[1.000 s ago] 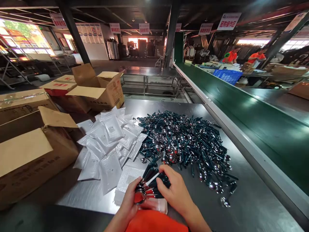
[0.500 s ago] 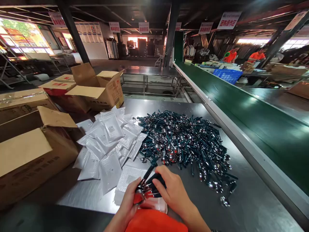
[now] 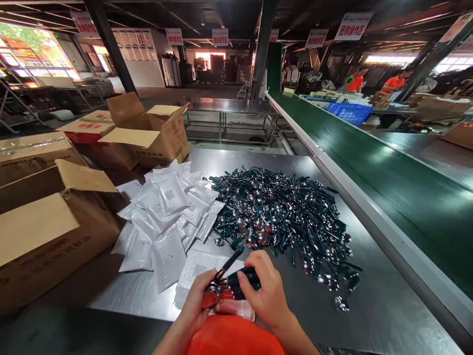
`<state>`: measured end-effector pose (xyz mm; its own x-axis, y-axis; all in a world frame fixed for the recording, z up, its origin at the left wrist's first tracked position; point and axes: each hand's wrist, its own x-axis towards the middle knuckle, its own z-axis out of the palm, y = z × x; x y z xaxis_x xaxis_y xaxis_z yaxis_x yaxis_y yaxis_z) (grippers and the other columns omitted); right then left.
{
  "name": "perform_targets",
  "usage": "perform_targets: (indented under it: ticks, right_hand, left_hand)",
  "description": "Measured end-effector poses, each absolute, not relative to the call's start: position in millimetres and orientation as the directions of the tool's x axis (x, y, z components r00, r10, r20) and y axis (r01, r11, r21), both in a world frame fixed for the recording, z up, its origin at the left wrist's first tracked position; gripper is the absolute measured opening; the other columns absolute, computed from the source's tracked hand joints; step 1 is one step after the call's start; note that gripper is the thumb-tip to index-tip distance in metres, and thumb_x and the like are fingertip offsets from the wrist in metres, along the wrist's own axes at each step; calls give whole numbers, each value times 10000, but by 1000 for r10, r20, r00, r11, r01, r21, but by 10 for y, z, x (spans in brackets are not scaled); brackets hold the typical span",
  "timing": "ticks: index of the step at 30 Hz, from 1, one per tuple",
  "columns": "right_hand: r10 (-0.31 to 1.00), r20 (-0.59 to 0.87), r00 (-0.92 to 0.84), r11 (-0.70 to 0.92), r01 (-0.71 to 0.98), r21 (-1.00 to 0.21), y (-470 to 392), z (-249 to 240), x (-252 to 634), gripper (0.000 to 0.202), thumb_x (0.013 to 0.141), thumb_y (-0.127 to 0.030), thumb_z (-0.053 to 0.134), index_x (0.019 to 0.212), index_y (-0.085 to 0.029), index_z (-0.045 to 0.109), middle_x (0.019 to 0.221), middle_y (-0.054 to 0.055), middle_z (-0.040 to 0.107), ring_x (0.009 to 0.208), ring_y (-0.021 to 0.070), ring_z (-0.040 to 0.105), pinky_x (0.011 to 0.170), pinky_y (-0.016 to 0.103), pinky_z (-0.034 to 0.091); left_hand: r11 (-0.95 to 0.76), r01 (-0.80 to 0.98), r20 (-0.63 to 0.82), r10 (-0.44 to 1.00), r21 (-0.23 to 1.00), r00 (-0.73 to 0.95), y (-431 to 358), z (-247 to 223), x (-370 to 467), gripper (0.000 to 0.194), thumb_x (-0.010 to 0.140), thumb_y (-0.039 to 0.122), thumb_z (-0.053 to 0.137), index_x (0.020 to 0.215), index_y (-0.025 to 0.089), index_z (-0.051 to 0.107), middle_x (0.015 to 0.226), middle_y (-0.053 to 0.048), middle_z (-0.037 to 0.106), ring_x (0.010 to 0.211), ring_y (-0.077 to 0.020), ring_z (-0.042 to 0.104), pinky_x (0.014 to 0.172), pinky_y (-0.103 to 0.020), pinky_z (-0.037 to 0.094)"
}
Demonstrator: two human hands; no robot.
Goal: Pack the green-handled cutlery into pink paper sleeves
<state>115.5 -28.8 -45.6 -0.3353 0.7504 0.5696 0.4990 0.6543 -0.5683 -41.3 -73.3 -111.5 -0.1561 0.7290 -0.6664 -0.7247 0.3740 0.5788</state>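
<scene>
Close to my body, both hands are closed on one bunch of spoons [image 3: 242, 282] with dark green handles and shiny metal bowls. My left hand [image 3: 199, 298] grips the bowl end, while the fingers of my right hand [image 3: 266, 286] wrap around the handles. One spoon sticks out of the bunch at a different angle, its handle pointing up and away. Beneath the hands lies a stack of flat white bubble mailers [image 3: 190, 273], partly covered. Just beyond, a large heap of loose spoons [image 3: 277, 212] spreads over the metal table [image 3: 299, 315].
Filled white mailers [image 3: 168, 254] are piled left of the heap. Open cardboard boxes [image 3: 88, 236] stand along the left side. A green conveyor belt [image 3: 369, 153] runs along the right, with a blue crate [image 3: 349, 113] and people in orange [image 3: 393, 84] beyond it.
My right hand has shifted slightly right and up along the handles, which now lie more evenly together. The single outlying spoon handle shows more clearly. My left hand has barely moved.
</scene>
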Motion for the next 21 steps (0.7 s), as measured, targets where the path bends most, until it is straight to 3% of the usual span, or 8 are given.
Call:
perform_targets:
  ticks: [6, 7, 10, 12, 17, 21]
  right_hand:
    - [794, 547, -263, 600, 476, -643, -279, -491, 1183, 57, 879, -189, 497, 855, -225, 460, 920, 50, 504, 816, 173, 565, 670, 288, 493]
    - [803, 538, -257, 591, 466, -659, -271, -505, 1191, 51, 879, -190, 498, 912, -222, 475, 1004, 75, 519, 868, 183, 573, 693, 295, 503]
    - [821, 481, -307, 571, 437, -695, -246, -530, 1226, 338, 903, -190, 474, 1238, -213, 435, 1211, 122, 526, 972, 193, 588, 771, 307, 521]
    - [808, 439, -394, 582, 415, -699, -238, -527, 1249, 412, 926, -183, 441, 1332, -229, 393, 1180, 99, 570, 991, 189, 596, 823, 311, 514]
    - [792, 428, -436, 593, 378, -711, -245, -502, 1280, 187, 948, -207, 423, 1076, -234, 557, 977, 51, 604, 887, 172, 607, 757, 285, 501]
    - [801, 325, -502, 543, 383, -747, -228, -560, 1336, 347, 964, -298, 449, 1305, -253, 496, 1091, 66, 625, 931, 181, 633, 777, 288, 514]
  left_hand:
    - [454, -629, -619, 783, 631, -57, -732, -1151, -439, 352, 730, 498, 719, 743, 159, 624, 578, -10, 625, 412, -137, 536, 334, -217, 381]
    - [453, -612, -603, 796, 648, -51, -738, -1168, -445, 362, 723, 504, 725, 767, 160, 623, 595, -11, 632, 406, -129, 533, 334, -215, 384]
    - [456, -555, -546, 838, 696, 5, -748, -1211, -464, 411, 692, 528, 747, 737, 144, 608, 599, -14, 619, 410, -118, 531, 334, -208, 386]
    - [465, -519, -524, 851, 717, 38, -749, -1221, -468, 420, 689, 528, 750, 667, 142, 587, 549, -1, 573, 412, -112, 517, 339, -205, 386]
    - [464, -496, -527, 850, 734, 17, -760, -1220, -450, 426, 664, 545, 758, 655, 152, 595, 543, 13, 558, 399, -104, 481, 337, -219, 382]
    - [446, -429, -521, 850, 786, -72, -750, -1233, -500, 488, 661, 600, 731, 566, 159, 544, 484, 25, 522, 377, -97, 430, 355, -232, 346]
